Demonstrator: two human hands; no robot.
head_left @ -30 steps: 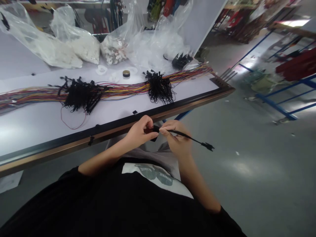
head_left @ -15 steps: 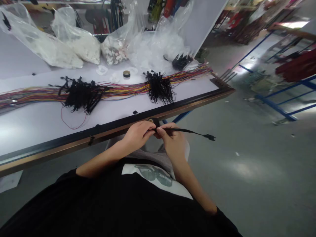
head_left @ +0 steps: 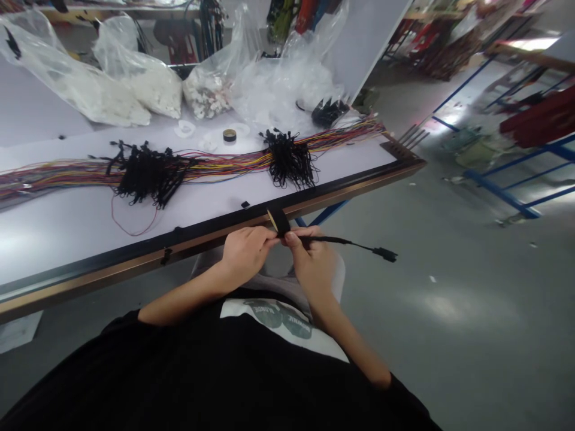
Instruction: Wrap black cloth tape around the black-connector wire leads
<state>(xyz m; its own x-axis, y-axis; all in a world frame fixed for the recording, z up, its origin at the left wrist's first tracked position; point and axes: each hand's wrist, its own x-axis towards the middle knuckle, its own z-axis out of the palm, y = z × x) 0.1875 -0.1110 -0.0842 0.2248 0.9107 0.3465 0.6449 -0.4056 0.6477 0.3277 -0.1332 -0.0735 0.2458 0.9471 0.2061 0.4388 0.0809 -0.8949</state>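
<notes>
Between my hands, just off the table's front edge, is a thin black-wrapped cable [head_left: 333, 239] with a black plug connector [head_left: 385, 254] on its free right end. My left hand [head_left: 245, 254] is closed, its thumb and fingertips pinching at the cable's left part, which the fingers mostly hide. Closed around the cable, my right hand [head_left: 314, 260] presses its thumb close to a roll of black tape [head_left: 281, 221]. The roll stands tilted above the fingertips, touching the cable. Whether a strip of tape joins them is hidden.
On the white table [head_left: 215, 209] lies a long bundle of coloured wires [head_left: 229, 163] with two clumps of black connector leads [head_left: 150, 173]. Another tape roll [head_left: 229, 136] sits behind it. Clear plastic bags [head_left: 209, 96] line the back. A blue-framed cart [head_left: 503, 191] stands at right.
The tape roll has turned and risen above the fingertips, showing more of its side. My left hand has shifted slightly down and left. The connector end has dropped a little to the right.
</notes>
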